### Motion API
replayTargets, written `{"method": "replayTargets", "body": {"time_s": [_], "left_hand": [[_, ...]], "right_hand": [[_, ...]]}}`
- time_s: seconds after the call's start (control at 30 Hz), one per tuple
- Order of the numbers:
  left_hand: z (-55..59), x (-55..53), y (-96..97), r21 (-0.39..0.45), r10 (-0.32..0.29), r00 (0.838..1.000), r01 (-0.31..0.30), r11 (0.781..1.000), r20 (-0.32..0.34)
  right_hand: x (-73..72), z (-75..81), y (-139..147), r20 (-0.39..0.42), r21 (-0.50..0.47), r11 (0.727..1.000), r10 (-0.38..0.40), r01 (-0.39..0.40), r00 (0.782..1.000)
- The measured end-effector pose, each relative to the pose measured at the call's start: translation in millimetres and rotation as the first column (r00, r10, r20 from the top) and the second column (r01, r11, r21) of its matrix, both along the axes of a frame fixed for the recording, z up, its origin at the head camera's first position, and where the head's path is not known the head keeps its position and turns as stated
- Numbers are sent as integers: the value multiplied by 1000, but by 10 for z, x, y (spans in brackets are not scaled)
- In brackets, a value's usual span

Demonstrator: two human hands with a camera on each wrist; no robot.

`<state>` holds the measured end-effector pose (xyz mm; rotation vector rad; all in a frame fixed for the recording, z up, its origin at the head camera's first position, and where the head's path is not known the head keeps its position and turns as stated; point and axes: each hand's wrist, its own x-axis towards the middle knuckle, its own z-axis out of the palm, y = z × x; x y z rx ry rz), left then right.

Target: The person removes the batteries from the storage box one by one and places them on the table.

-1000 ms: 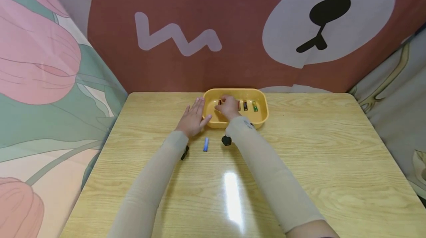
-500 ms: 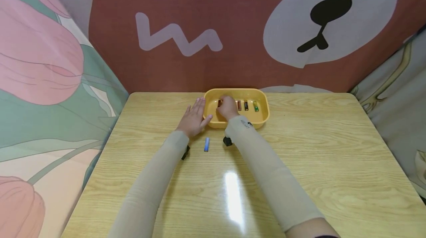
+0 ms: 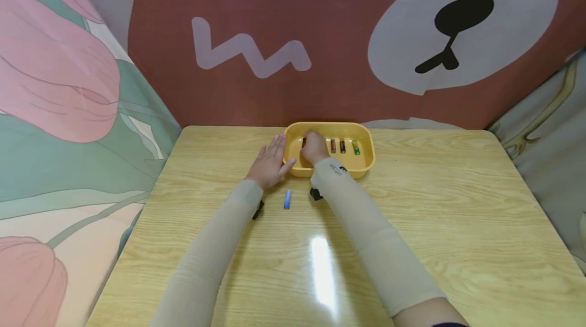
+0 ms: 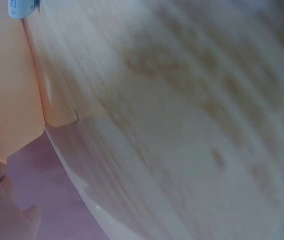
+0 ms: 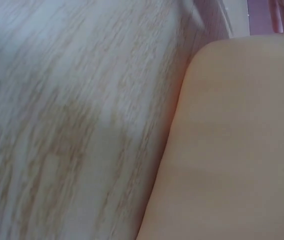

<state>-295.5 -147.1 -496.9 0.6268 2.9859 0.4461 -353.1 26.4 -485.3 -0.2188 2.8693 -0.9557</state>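
Observation:
My left hand [image 3: 267, 163] lies with straight fingers along the left rim of a yellow plastic basket [image 3: 330, 170]. My right hand [image 3: 316, 148] reaches into the basket with curled fingers; the hand itself hides its fingertips and whatever may be between them. A dark red battery [image 3: 304, 142] shows just left of those fingers. To their right, a red battery [image 3: 333, 146], a black battery [image 3: 342, 146] and a green battery [image 3: 356, 147] lie in a row. On the table in front of the basket is a blue battery [image 3: 287, 199], partly seen in the left wrist view.
The wood-grain table [image 3: 435, 205] spreads around the basket. A wall cloth with a cartoon face [image 3: 329, 83] hangs right behind it. The basket wall [image 5: 232, 140] fills much of the right wrist view. A small black wrist device [image 3: 316, 194] sits under the right sleeve.
The right hand's fingers have drawn in more tightly inside the basket, staying at about the same spot. The whole scene shifts slightly rightward in view. The left hand keeps its place.

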Motion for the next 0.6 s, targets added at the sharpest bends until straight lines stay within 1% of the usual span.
{"method": "replayTargets", "body": {"time_s": [0.27,0.4,0.6], "left_hand": [[8,5,10,3,-7,1000,7,1000,-8],[6,1,11,2,-5,1000,5,1000,-7],[-8,-7,11,0,-5,1000,5,1000,-10]], "right_hand": [[-43,-40,10,-39,23,999,34,-33,999],[-48,-43,16,-20,-1,999,42,-42,999],[-32,-33,19,32,-37,999,41,-40,999]]}}
